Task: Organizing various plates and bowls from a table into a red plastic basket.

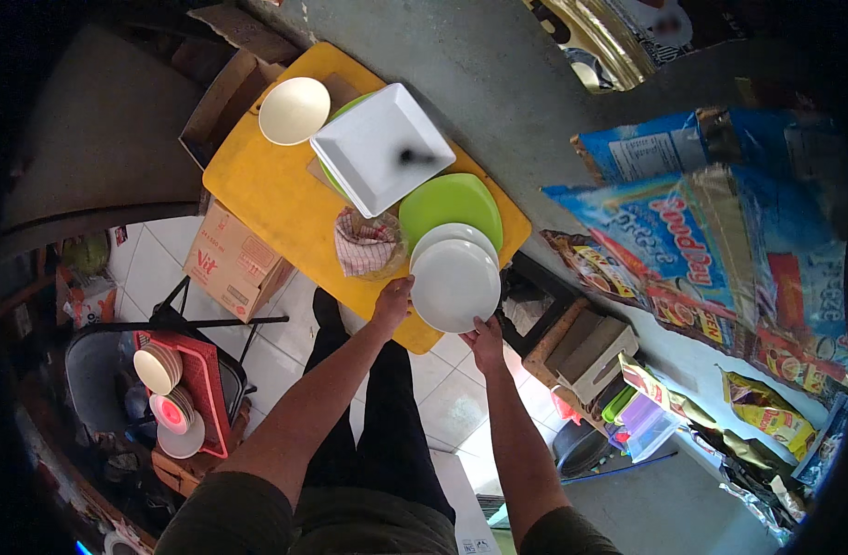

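Between my hands is a round white plate (456, 286), gripped at its left edge by my left hand (394, 305) and at its near right edge by my right hand (485, 341). It overlaps a second white plate (459, 233), which partly covers a green plate (452, 201) on the yellow table (271, 201). Whether the held plate rests on the one below cannot be told. Left of the plates lies a red-and-white checked cloth (365, 243) on clear plastic. Farther back, square white plates (375, 152) are stacked over another green plate (337, 182), beside a cream bowl (294, 111).
A cardboard carton (230, 260) stands on the tiled floor, left of the table. Farther left, a chair (105, 374) holds a red tray (195, 374) with stacked bowls (157, 368). Snack and drink packets (680, 229) hang along the right wall, above a small wooden box (594, 354).
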The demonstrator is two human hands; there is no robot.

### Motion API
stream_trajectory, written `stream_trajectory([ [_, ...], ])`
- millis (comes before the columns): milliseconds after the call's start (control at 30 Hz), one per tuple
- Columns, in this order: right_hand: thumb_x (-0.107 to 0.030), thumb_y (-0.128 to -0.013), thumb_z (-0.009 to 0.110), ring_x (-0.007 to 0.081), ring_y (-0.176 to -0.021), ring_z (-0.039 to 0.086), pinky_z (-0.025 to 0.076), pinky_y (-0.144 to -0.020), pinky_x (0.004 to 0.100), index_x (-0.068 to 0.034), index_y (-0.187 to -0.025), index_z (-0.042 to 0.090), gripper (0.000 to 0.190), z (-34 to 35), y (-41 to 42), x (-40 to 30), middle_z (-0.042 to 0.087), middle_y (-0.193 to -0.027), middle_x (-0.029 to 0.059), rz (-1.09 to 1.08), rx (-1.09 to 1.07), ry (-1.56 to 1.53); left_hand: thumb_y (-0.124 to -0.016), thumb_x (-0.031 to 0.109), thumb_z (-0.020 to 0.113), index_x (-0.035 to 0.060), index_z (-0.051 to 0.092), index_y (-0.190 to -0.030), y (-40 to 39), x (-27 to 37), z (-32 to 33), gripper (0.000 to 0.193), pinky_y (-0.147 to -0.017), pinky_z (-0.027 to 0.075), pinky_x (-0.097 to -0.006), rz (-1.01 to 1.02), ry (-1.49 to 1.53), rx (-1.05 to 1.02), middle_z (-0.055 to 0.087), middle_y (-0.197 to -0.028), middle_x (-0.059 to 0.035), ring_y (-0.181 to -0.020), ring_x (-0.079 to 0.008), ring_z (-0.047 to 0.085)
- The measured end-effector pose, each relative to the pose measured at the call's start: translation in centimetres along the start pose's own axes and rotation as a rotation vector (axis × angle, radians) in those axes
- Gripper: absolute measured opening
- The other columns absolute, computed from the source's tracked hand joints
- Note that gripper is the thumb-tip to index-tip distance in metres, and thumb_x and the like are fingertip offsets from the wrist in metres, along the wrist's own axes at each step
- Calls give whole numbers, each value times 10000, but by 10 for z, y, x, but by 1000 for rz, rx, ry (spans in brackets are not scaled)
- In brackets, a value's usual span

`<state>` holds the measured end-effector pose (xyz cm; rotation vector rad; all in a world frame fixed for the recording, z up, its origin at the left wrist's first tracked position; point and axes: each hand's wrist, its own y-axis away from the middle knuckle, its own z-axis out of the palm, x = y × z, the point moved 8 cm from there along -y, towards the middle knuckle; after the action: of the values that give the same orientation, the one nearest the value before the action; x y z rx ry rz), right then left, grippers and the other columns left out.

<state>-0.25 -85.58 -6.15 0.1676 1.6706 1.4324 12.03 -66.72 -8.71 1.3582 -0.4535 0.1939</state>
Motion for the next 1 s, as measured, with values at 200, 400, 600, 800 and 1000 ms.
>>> stream_trajectory([
  [200, -150, -954, 490, 207, -1021, 619, 512, -885, 390, -115, -1302, 416, 357, 1, 11, -11, 573, -1201, 76, -2, -99, 12, -961, 417, 436, 69, 551, -1160, 18, 4, -5, 417, -709, 539, -369, -28, 44, -46, 642, -1000, -67, -863, -199, 641],
  [400, -155, -941, 518, 195, -1028, 607, 505, -882, 390, -130, -1323, 405, 399, -17, 17, -14, 574, -1194, 60, -13, -137, 229, -946, 240, 476, 58, 537, -1162, 19, -19, -4, 288, -752, 567, -394, -29, 193, -48, 625, -1024, -118, -894, -228, 646],
  [600, -178, -917, 525, 196, -1043, 592, 492, -881, 387, -115, -1322, 412, 425, -25, 34, -53, 562, -1209, 73, -122, -100, 233, -842, -13, 521, -6, 465, -1273, 74, 17, -26, 434, -772, 562, -352, 290, 97, 36, 621, -1084, -135, -930, -220, 638],
  [800, -155, -907, 473, 224, -1141, 516, 438, -957, 368, -41, -1311, 426, 422, 23, 82, -96, 536, -1220, 122, -164, -192, 262, -754, 14, 466, 1, 538, -1199, 169, 17, -139, 450, -798, 438, -280, 529, 260, 389, 605, -966, -25, -868, -126, 547],
  [1000, -87, -854, 453, 213, -1111, 523, 406, -953, 320, 1, -1300, 453, 455, 101, 116, -113, 548, -1211, 129, -410, -364, 458, -753, 148, 485, 26, 559, -912, 294, -2, -219, 214, -714, 387, -283, 507, 296, 689, 519, -810, -18, -775, -133, 465],
])
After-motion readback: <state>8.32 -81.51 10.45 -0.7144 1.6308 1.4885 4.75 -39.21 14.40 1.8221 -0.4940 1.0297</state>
